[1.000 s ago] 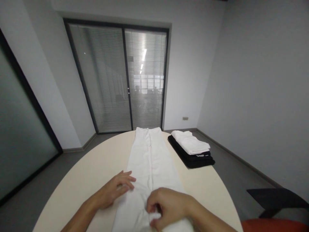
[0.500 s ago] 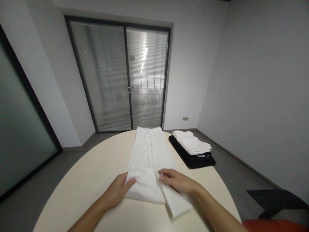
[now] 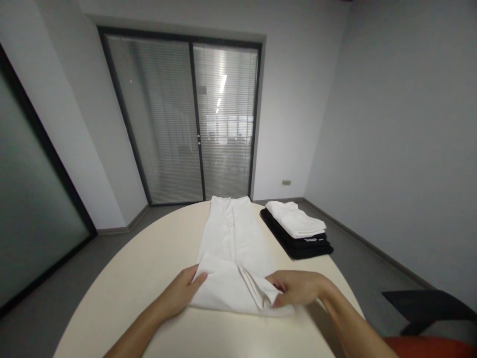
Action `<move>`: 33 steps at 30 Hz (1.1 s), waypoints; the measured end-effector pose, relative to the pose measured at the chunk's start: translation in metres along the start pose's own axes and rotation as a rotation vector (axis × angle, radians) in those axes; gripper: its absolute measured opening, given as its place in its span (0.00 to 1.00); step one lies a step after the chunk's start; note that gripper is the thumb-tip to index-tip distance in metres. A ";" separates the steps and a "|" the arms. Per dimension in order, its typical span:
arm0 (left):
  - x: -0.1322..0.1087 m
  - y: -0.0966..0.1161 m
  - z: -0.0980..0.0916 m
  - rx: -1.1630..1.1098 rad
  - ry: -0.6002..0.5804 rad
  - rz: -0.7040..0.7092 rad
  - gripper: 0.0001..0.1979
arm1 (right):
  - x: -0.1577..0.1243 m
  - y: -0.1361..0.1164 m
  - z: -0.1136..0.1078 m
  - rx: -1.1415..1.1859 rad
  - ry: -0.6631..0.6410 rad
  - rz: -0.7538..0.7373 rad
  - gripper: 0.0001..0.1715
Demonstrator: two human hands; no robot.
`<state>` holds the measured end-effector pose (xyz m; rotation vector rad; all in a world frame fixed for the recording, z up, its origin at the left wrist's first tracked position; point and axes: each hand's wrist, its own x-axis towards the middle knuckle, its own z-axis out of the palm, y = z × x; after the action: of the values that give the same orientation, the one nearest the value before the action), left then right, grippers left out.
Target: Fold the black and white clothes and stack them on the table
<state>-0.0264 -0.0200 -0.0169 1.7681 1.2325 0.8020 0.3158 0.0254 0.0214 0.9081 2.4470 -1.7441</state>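
A long white garment (image 3: 219, 238) with a seam or button line down its middle lies flat, its near end folded over into a panel. At the left edge of that panel, my left hand (image 3: 182, 292) grips the cloth, thumb on top and the other fingers partly hidden at the edge. My right hand (image 3: 300, 288) is closed on the right side of the same fold. The cloth there bunches into creases and a small loop beside the thumb. Some of the right fingertips are hidden.
On the right of the round cream table (image 3: 149, 253) is a stack of folded clothes, a white one (image 3: 294, 219) over black ones (image 3: 294, 248). Beyond the table's right edge stands a chair with a black part (image 3: 428, 306) and red seat (image 3: 432, 347).
My right hand has moved right and slightly nearer, drawing the right flap of the fold with it. The flap's lower corner no longer hangs as far down. My left hand has barely shifted.
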 end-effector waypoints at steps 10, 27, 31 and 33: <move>-0.030 0.031 -0.027 -0.348 -0.523 -0.134 0.27 | 0.002 -0.017 0.019 0.267 -0.261 0.021 0.34; 0.029 -0.024 -0.015 0.016 0.244 0.031 0.29 | 0.049 0.045 -0.009 0.466 0.602 -0.233 0.35; 0.019 -0.017 -0.018 0.071 0.182 -0.003 0.25 | 0.038 0.040 -0.009 0.480 0.513 -0.193 0.32; 0.011 -0.013 -0.021 -0.033 0.057 -0.016 0.26 | 0.029 0.034 -0.010 0.480 0.434 -0.152 0.33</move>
<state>-0.0457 -0.0017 -0.0180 1.7170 1.2623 0.8645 0.3101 0.0548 -0.0133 1.2829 2.4148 -2.4891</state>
